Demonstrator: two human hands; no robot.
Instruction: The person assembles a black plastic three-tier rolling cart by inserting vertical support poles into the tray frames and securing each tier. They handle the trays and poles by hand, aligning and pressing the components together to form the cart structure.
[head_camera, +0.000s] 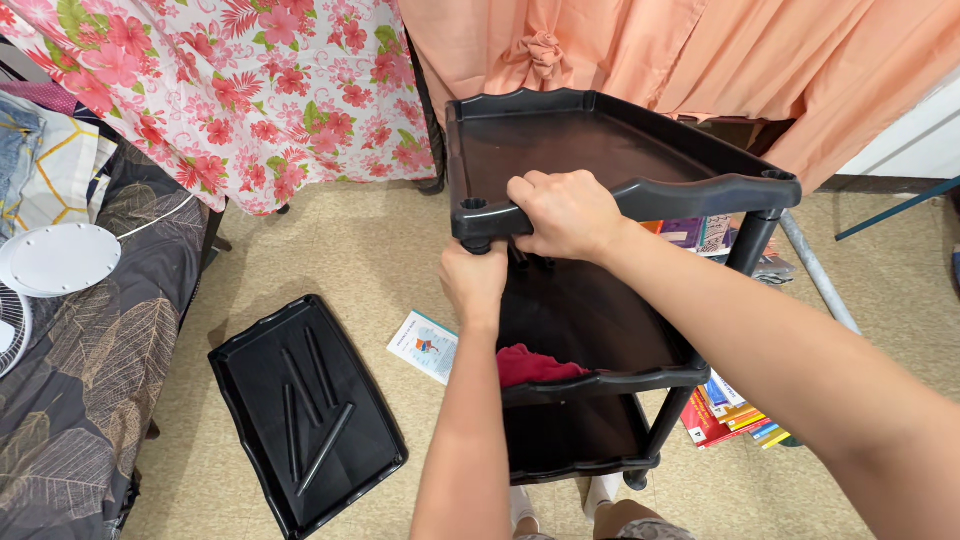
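Observation:
A black plastic shelf rack (690, 195) with three tiers stands on the floor in front of me. My right hand (562, 213) grips the near rim of its top tray, close to the left corner. Just below that corner, my left hand (473, 281) is wrapped around the corner post under the tray. A red cloth (535, 365) lies on the middle tier.
A spare black tray (262, 440) holding three black rods (310, 405) lies on the floor at left, beside a small booklet (427, 345). Books (730, 415) are stacked behind the rack. A bed with a white fan (50, 265) is at far left; curtains hang behind.

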